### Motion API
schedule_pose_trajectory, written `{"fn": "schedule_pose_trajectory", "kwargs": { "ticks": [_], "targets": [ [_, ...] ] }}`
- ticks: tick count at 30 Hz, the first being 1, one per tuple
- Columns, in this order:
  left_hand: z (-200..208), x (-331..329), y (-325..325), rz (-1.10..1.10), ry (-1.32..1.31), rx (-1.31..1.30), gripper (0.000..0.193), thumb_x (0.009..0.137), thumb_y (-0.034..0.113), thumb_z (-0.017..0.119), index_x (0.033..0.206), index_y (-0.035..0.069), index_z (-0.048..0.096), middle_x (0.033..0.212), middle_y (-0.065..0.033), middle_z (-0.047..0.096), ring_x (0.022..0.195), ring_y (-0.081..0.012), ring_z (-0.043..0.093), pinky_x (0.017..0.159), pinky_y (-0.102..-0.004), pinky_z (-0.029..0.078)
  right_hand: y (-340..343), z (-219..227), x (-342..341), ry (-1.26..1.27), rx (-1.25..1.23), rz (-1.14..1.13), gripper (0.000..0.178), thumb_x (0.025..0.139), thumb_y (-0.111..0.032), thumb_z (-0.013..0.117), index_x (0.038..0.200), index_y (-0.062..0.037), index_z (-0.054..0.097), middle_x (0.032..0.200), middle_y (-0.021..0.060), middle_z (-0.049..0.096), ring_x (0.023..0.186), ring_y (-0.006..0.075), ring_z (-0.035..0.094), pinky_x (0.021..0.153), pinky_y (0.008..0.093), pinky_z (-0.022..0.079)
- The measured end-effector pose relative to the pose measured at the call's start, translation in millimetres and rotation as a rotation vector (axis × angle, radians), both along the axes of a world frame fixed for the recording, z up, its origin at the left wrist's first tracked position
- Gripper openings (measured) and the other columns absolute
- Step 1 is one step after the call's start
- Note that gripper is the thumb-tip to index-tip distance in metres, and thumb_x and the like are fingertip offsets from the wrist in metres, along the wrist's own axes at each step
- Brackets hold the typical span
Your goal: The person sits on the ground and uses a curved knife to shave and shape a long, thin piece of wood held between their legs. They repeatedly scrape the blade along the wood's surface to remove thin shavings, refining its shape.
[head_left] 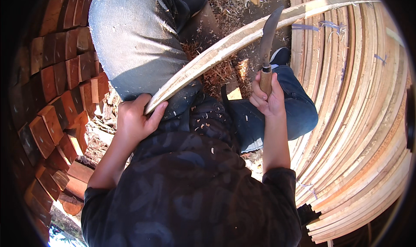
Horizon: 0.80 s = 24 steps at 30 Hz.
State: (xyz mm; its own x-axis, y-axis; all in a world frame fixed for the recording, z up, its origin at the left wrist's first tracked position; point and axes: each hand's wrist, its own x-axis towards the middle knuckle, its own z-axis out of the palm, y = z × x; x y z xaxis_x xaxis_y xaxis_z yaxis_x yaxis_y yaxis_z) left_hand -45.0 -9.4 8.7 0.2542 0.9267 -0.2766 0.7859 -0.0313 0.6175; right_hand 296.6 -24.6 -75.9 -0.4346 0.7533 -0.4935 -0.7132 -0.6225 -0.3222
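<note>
A long pale wooden strip (208, 65) runs from my lap up to the far right, resting across my thigh. Its near end is gripped in my left hand (138, 117), thumb on one side and fingers on the other. My right hand (269, 93) is wrapped round the wooden handle of a knife (268, 41). The curved dark blade points away from me, and its tip overlaps the strip in the picture; whether it touches cannot be told. Small shavings cling to my jeans (143, 39) and dark shirt.
Stacked reddish-brown wood blocks (54, 84) form a wall on my left. Long pale wooden strips (346, 99) lie bundled on my right, with bluish ties (331, 26) round some. Wood shavings (219, 75) litter the ground between my legs, near my dark shoes (195, 3).
</note>
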Motion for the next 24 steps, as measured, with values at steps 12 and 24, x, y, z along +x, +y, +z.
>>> {"fn": "schedule_pose_trajectory", "kwargs": {
  "ticks": [12, 24],
  "targets": [
    [2, 1, 2, 0.000, -0.036, 0.016, 0.033, 0.081, 0.025, 0.074, 0.064, 0.002, 0.057, 0.045, -0.0151, 0.050, 0.041, -0.0328, 0.055, 0.042, -0.0381, 0.042, -15, 43, -82, 0.172, 0.123, -0.213, 0.049, 0.100, -0.054, 0.029, 0.104, -0.0071, 0.043, 0.059, -0.0008, 0.039, 0.037, 0.0057, 0.030, 0.041, 0.0212, 0.029],
    [0, 0, 2, 0.011, -0.062, 0.001, 0.034, 0.082, 0.025, 0.073, 0.064, 0.001, 0.057, 0.045, -0.0164, 0.050, 0.040, -0.0332, 0.054, 0.042, -0.0383, 0.041, -4, 44, -56, -1.616, 0.532, -0.018, 0.020, 0.086, -0.015, 0.068, 0.095, 0.0001, 0.058, 0.071, 0.0113, 0.061, 0.061, 0.0191, 0.060, 0.059, 0.0292, 0.047]
  ]
}}
